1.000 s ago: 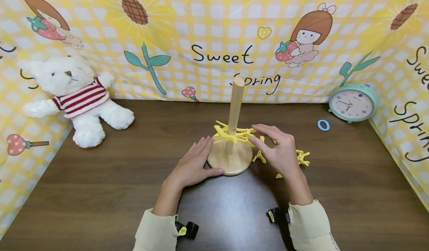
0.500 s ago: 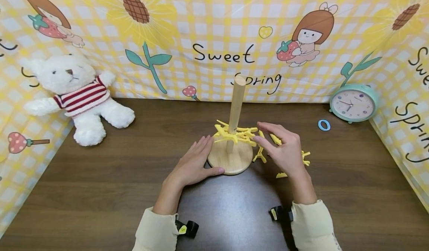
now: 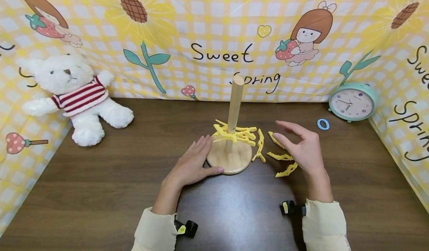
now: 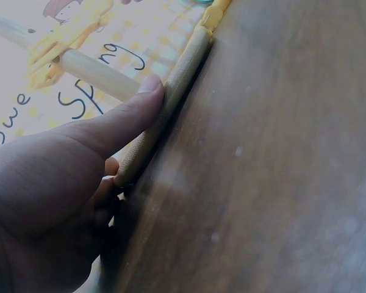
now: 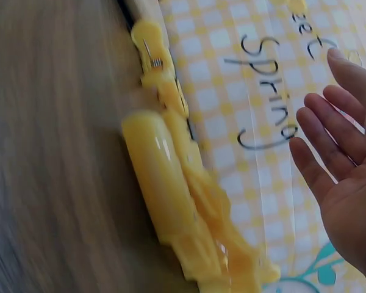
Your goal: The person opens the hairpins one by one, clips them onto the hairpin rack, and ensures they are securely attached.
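A wooden post on a round base (image 3: 229, 163) stands mid-table. Several yellow clips (image 3: 234, 132), apparently clothespins, jut out around the lower post. My left hand (image 3: 191, 166) rests against the base's left side, fingers straight, thumb on the front rim; the thumb (image 4: 125, 119) also shows there in the left wrist view. To the right, my right hand (image 3: 306, 150) hovers with fingers apart and nothing held. Under and beside it lie loose yellow clothespins (image 3: 286, 170), partly hidden by the hand. A metal spring shows on one clothespin (image 5: 152, 52) in the right wrist view.
A blue ring (image 3: 323, 124) lies at the back right, before a mint alarm clock (image 3: 352, 102). A white teddy bear (image 3: 78, 98) in a striped shirt sits back left. Behind the dark wooden table (image 3: 100, 191) hangs a yellow checked cloth (image 3: 214, 20).
My right hand has let go of a clothespin at the post and moved right, above the loose clothespins, uncovering more of them. The left hand stays at the base.
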Demonstrator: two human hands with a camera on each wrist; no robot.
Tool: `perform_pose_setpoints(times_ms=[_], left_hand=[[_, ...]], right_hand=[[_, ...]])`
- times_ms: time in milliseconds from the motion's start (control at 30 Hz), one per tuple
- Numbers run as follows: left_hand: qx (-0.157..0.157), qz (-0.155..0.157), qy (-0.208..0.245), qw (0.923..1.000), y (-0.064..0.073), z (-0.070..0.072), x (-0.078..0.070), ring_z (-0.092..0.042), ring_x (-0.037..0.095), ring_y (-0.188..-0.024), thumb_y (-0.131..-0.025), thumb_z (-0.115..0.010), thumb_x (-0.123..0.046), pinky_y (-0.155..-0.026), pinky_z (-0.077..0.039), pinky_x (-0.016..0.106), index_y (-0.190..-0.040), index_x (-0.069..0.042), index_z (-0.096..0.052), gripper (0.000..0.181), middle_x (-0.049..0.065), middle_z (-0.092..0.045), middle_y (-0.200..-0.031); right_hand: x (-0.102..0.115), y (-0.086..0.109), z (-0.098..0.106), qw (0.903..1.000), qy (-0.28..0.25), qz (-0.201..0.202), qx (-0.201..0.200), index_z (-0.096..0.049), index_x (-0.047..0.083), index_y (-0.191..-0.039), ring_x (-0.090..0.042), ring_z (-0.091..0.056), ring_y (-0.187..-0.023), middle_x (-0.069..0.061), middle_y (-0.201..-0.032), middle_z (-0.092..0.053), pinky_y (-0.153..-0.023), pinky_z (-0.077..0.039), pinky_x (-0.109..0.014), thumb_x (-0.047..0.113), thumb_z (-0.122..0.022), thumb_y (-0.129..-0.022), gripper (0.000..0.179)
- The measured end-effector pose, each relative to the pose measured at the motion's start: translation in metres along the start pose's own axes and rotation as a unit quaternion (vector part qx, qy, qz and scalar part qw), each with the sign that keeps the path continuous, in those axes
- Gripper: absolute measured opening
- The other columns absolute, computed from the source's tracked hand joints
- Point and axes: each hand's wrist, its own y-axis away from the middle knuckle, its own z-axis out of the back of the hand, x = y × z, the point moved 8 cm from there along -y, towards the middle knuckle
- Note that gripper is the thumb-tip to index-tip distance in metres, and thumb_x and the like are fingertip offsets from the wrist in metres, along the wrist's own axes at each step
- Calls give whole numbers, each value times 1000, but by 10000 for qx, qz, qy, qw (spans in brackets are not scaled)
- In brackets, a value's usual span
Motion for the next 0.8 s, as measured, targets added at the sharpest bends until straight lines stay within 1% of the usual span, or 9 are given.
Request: perform_pose_setpoints(times_ms=[67, 167, 300, 367, 433, 533, 633, 733, 800], left_hand=[[4, -4, 5, 10000, 0, 0, 0, -8, 26, -155, -90, -70, -57, -126, -5, 41, -161, -1, -14, 107, 16, -12, -168], [-4, -19, -2, 10000, -2, 1, 0, -8, 26, -155, -90, -70, -58, -126, -5, 40, -162, -2, -13, 107, 16, -12, -168], [-54, -46, 3, 10000, -3, 1, -1, -9, 26, -155, -90, -70, -57, -126, -5, 40, -162, -2, -14, 106, 16, -13, -168], [-33, -40, 12, 10000, -2, 0, 0, -8, 27, -155, -90, -70, -58, -126, -5, 41, -162, -2, -14, 106, 16, -13, -168], [-4, -25, -2, 10000, -2, -1, 1, -8, 27, -155, -90, -69, -58, -126, -6, 42, -161, -2, -15, 106, 16, -13, -168], [16, -26, -44, 10000, -2, -2, 2, -8, 27, -155, -91, -68, -59, -126, -5, 42, -161, -2, -14, 106, 16, -13, -168], [2, -24, -66, 10000, -2, -2, 2, -7, 26, -155, -91, -68, -59, -126, -5, 41, -161, -2, -14, 106, 15, -12, -168], [22, -9, -56, 10000, -2, -1, 2, -7, 25, -155, -91, -68, -59, -126, -4, 40, -161, -2, -13, 107, 15, -12, -168], [45, 11, -53, 10000, -2, -2, 2, -7, 25, -155, -91, -69, -59, -126, -4, 40, -161, -1, -13, 107, 15, -12, -168]], right_hand=[[-8, 1, 6, 9997, 102, -228, 49, -77, 9, -119, -6, -65, -104, -7, -115, -75, -90, -49, -16, 4, -83, -84, 36], [-21, 4, 16, 9982, 257, -519, 138, -76, 10, -122, -1, -63, -104, -10, -118, -73, -90, -48, -16, 7, -83, -85, 38], [-37, 8, 29, 9956, 388, -825, 219, -73, 8, -126, 4, -61, -103, -13, -121, -72, -89, -48, -13, 12, -80, -89, 38], [-44, 11, 34, 9937, 420, -998, 303, -72, 6, -126, 4, -62, -103, -13, -122, -71, -87, -48, -12, 14, -80, -90, 38], [-50, 14, 36, 9905, 476, -1203, 477, -71, 5, -128, 3, -63, -103, -15, -124, -70, -83, -49, -10, 18, -79, -91, 39], [-58, 18, 36, 9844, 535, -1456, 828, -69, 3, -130, -6, -66, -104, -19, -125, -68, -79, -49, -8, 22, -77, -93, 42], [-65, 22, 34, 9780, 502, -1622, 1214, -67, 0, -131, -23, -69, -108, -22, -125, -68, -77, -50, -9, 22, -76, -94, 44], [-71, 27, 35, 9708, 495, -1736, 1578, -66, -2, -131, -37, -66, -113, -23, -126, -67, -76, -50, -10, 22, -76, -94, 45], [-75, 32, 37, 9650, 488, -1845, 1800, -65, -2, -133, -40, -63, -116, -23, -128, -66, -76, -51, -11, 22, -76, -94, 47]])
